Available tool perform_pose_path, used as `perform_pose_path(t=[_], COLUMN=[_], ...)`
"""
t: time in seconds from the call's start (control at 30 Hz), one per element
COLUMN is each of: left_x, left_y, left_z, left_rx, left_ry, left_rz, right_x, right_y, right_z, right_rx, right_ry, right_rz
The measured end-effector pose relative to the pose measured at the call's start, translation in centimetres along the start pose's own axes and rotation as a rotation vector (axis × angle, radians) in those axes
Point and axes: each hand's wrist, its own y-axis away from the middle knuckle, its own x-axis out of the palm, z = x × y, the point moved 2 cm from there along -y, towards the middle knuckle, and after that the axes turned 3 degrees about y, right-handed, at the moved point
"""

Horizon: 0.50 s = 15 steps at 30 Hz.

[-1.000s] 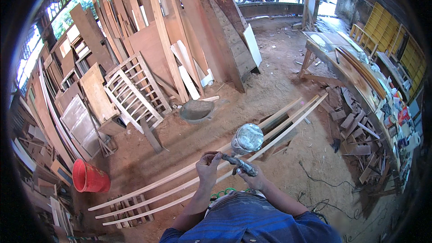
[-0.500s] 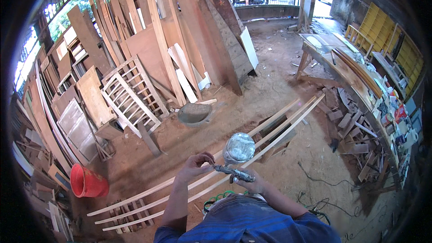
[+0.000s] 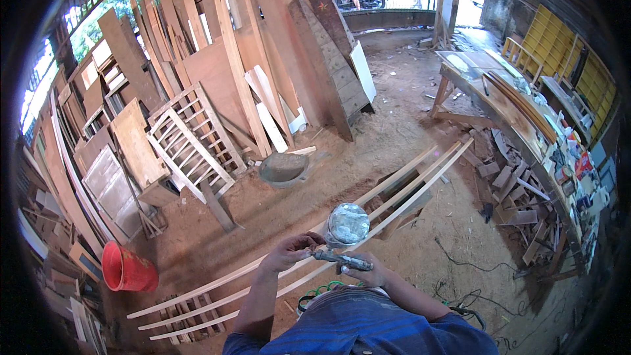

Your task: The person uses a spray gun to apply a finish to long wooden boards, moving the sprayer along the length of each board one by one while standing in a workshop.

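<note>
My right hand point(image 3: 369, 273) is closed around the grey, paint-smeared body of a spray gun point(image 3: 342, 260). Its round metal cup point(image 3: 348, 225), whitish and stained on top, sits just beyond the body. At the gun's left end, the fingers of my left hand point(image 3: 296, 250) are pinched together against it; what the fingertips press on is partly hidden. Beneath both hands run three long pale wooden strips point(image 3: 388, 218), side by side and slanting from lower left to upper right. A green coiled hose point(image 3: 321, 288) shows near my body.
A red bucket point(image 3: 131, 268) stands on the left. Boards and a slatted frame point(image 3: 197, 138) lean along the left side. A shallow grey basin point(image 3: 284, 168) rests on the dirt floor. To the right are a wood-scrap heap point(image 3: 519, 190), a cluttered workbench point(image 3: 513, 102) and loose cables point(image 3: 473, 260).
The spray gun and its cup have shifted slightly down toward me. My left fingers have moved right and closed in on the gun's end. Outside, a person and motorbikes have changed position.
</note>
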Motion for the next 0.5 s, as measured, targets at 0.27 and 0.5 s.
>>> perform_pose_path(t=[0.27, 0.5], left_x=[0.3, 2.2], left_y=[0.4, -0.3], left_z=[1.7, 1.4], left_rx=[0.029, 0.091], left_ry=[0.17, -0.065], left_rz=[-0.18, -0.389], right_x=[0.1, -0.2], right_y=[-0.2, -0.2], right_z=[0.0, -1.1], right_rx=[0.024, -0.005], right_ry=[-0.031, 0.051], right_rz=[-0.061, -0.135])
